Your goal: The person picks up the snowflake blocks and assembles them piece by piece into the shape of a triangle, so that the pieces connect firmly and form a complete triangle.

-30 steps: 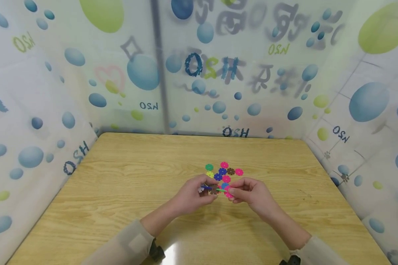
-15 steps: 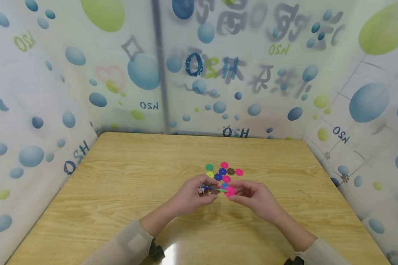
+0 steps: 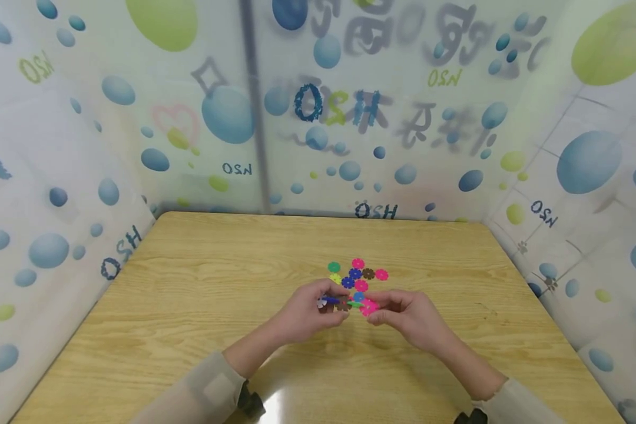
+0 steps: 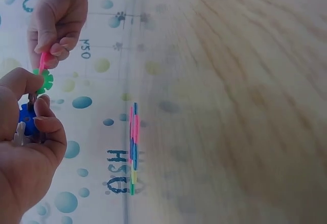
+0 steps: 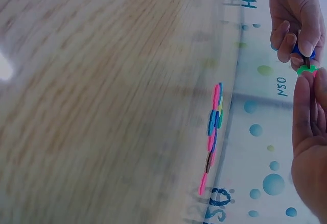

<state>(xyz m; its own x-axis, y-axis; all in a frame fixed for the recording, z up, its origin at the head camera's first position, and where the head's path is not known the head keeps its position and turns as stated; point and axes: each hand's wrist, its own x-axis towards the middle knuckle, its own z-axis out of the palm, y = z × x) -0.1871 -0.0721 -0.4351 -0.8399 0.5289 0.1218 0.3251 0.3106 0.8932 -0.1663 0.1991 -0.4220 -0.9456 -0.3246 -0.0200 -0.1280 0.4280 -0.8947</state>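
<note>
My left hand [image 3: 310, 312] pinches a small chain of notched plastic discs between thumb and fingers. In it are a white disc [image 4: 19, 133], a blue disc [image 4: 28, 119], a brown disc [image 3: 343, 304] and a green disc [image 4: 47, 81] seen nearly edge-on. At the chain's right end is a pink disc [image 3: 368, 307]. My right hand [image 3: 410, 315] holds that pink disc between thumb and fingertips, as the left wrist view shows. Both hands are raised over the table, close together, and the fingers hide parts of the chain.
Loose notched discs lie flat just beyond the hands: pink [image 3: 381, 275], brown [image 3: 368, 274], dark blue [image 3: 355, 274], yellow [image 3: 335, 277] and green [image 3: 334, 267]. They rest on a wood-grain table [image 3: 217, 265]. Printed curtains [image 3: 403, 118] stand behind and at both sides.
My right hand has shifted slightly to the right and its fingers have loosened a little, showing more of the pink disc. The left hand and the loose discs stay nearly where they were.
</note>
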